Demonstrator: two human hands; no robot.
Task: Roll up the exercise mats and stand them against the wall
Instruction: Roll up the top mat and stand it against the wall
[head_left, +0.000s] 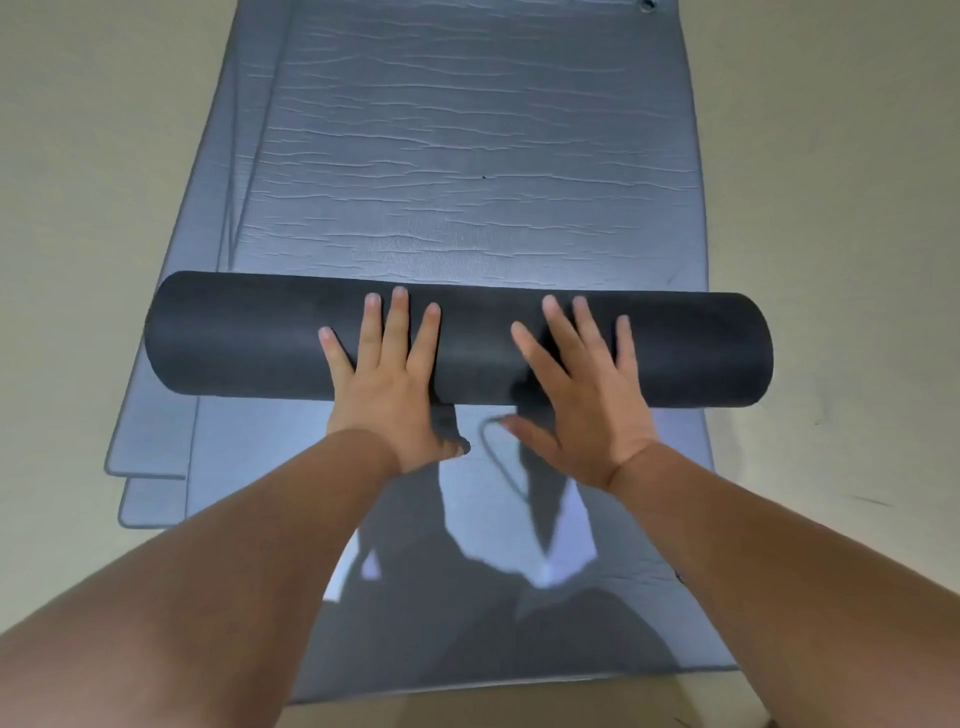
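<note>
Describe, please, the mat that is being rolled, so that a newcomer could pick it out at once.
A stack of flat grey-blue mats lies on the beige floor. Across its middle, under the left hand and right hand, sits the rolled mat. It alone is a dark, nearly black cylinder; the others lie flat and paler.

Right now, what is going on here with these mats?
A person is rolling up the top exercise mat on the floor. The left hand and the right hand press flat on the dark roll, fingers spread. The rest of it lies flat ahead, on a stack of other mats.
</note>
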